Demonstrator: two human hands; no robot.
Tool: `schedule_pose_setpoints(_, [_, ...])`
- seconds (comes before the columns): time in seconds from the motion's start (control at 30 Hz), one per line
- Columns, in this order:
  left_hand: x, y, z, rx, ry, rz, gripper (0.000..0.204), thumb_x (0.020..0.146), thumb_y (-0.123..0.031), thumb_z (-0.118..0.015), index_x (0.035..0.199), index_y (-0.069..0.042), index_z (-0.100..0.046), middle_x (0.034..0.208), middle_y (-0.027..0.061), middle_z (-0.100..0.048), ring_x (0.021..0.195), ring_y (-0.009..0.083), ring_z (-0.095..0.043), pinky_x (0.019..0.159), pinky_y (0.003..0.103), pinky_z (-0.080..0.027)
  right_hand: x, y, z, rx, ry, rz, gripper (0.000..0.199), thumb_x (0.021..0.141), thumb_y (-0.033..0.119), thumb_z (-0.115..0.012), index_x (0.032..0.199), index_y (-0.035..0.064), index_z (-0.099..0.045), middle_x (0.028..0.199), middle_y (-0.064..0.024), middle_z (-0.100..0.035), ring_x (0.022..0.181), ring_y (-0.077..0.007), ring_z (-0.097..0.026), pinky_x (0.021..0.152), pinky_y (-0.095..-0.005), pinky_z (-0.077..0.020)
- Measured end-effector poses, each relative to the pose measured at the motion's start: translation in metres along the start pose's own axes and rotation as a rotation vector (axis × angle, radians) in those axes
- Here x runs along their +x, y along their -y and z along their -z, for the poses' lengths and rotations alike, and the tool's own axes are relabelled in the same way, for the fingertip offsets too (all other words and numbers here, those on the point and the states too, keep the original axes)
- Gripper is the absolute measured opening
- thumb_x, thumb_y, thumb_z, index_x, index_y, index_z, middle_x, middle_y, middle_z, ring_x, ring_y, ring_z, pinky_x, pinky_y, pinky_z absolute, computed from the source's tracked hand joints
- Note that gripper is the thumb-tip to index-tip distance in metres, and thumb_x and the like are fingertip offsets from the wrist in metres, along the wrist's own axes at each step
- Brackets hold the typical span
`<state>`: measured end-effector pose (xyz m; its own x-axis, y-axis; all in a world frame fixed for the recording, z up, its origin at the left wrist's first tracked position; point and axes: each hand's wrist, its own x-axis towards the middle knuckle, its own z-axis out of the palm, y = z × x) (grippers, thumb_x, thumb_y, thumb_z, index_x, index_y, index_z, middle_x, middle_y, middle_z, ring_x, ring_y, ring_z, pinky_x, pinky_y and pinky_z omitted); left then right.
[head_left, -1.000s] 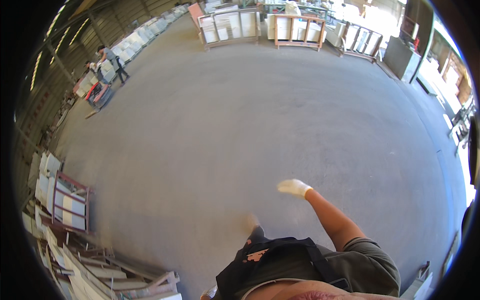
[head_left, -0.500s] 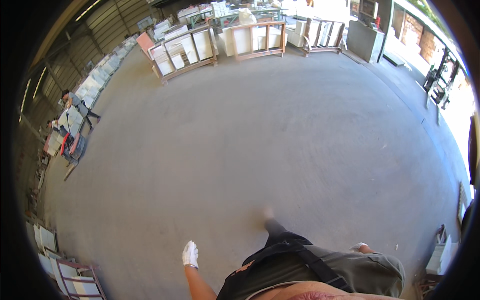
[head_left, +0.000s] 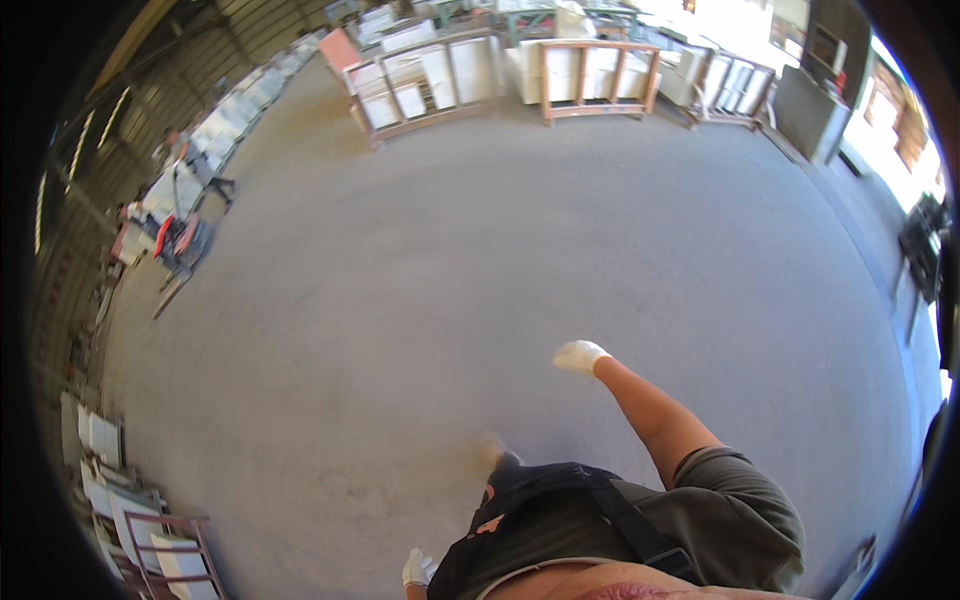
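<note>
My right hand (head_left: 580, 357), in a white glove, is held out in front of my body over the grey floor. Its fingers are loosely extended and nothing shows in them. Low in the picture, beside my dark apron (head_left: 530, 495), is my left hand (head_left: 418, 568), also gloved in white. Its fingers look slightly apart and empty, though my body partly hides that arm. Neither hand touches any object. One foot (head_left: 494, 449), blurred, steps forward on the concrete floor (head_left: 480, 260).
Wooden-framed racks (head_left: 600, 108) holding pale slabs stand at the far side. At the left, people (head_left: 195, 160) are near a red pallet truck (head_left: 178, 240) and stacked white slabs. Another rack (head_left: 175, 555) is at the lower left; a dark forklift (head_left: 922, 250) is by the bright doorway.
My right hand has swung forward from beside my body, and my left hand has swung back toward it. The surroundings have shifted right in the upper part of the view.
</note>
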<state>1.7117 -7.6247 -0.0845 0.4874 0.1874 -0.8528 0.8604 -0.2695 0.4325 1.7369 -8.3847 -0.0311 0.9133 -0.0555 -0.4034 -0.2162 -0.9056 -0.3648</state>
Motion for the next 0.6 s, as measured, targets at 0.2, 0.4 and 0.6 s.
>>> schedule_pose_setpoints(0.2, [0.052, -0.075, -0.022, 0.008, -0.043, 0.208, 0.048, 0.095, -0.052, -0.062, 0.095, -0.005, -0.068, 0.083, 0.0118, -0.065, 0.068, 0.027, -0.063, 0.062, 0.044, -0.052, 0.118, 0.038, 0.099, 0.517, -0.156, 0.009, 0.039, 0.097, 0.032, -0.064, 0.128, 0.0087, -0.07, 0.135, -0.0109, -0.067, 0.126, -0.0244, -0.061, 0.105, -0.0365, -0.0478])
schedule_pose_setpoints(0.4, [0.107, -0.411, -0.103, 0.5, -0.103, -0.127, 0.058, 0.092, -0.058, -0.059, 0.107, -0.005, -0.075, 0.089, 0.0109, -0.071, 0.079, 0.0234, -0.066, 0.072, 0.04, -0.052, 0.145, -0.065, 0.085, 0.485, 0.362, -0.479, 0.037, 0.099, 0.038, -0.057, 0.122, 0.013, -0.072, 0.123, -0.0113, -0.071, 0.112, -0.0271, -0.066, 0.096, -0.0402, -0.051])
schedule_pose_setpoints(0.6, [0.118, -0.743, -0.204, 0.452, 0.142, -0.507, 0.059, 0.099, -0.052, -0.052, 0.138, -0.009, -0.062, 0.142, 0.0137, -0.061, 0.134, 0.0281, -0.055, 0.111, 0.039, -0.042, 0.232, -0.112, 0.158, 0.738, 0.286, -0.882, 0.033, 0.097, 0.036, -0.058, 0.115, 0.0135, -0.074, 0.115, -0.0111, -0.073, 0.1, -0.0293, -0.069, 0.086, -0.0427, -0.053])
